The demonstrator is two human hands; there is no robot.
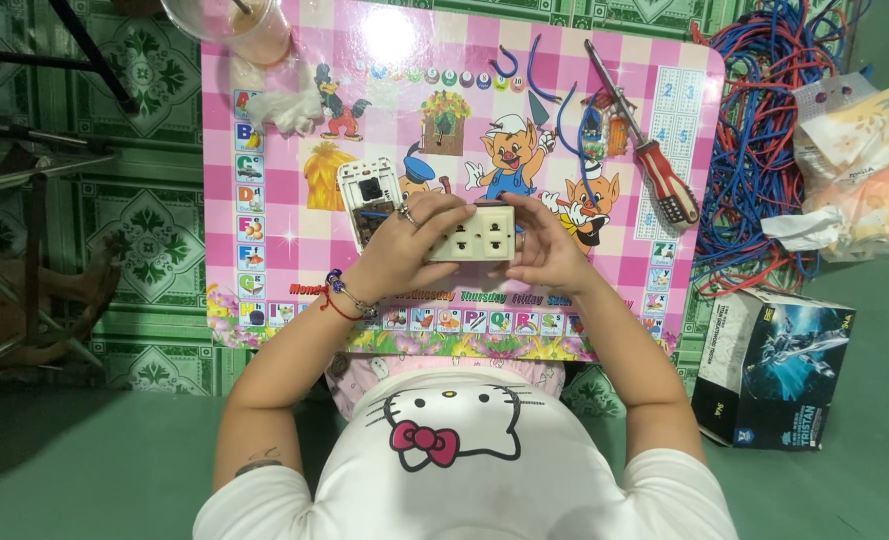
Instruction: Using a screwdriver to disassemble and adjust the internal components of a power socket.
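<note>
Cream plastic is the material of the socket block (471, 233) that the person holds in the middle of the frame, above the pink children's table (284, 215). The block is a long rectangle. Its long axis runs left to right across the picture, almost level, and its face with the plug holes points up toward the camera. A dark brown edge shows along its top side.

The left hand (409, 240) grips the left end of the block, fingers curled over the top and thumb below; a ring is on one finger, and a bead bracelet (344, 293) with a red thread is on the wrist. The right hand (547, 243) closes around the right end in the same way, fingers bent around the edge. Both hands pinch the block between fingers and thumb.

Just left of the left hand, a white switch plate (367, 195) with a black middle part lies on the table, partly hidden by the fingers. In the upper right of the table lies a screwdriver (644, 150) with a red and white handle, pointing to the upper left. Short blue wire pieces (562, 110) lie near it. At the right edge of the frame, a tangle of red and blue wires (754, 150) lies on the green floor, and below it stands a cardboard box (774, 365). A plastic cup (234, 28) stands at the upper left corner of the table.
</note>
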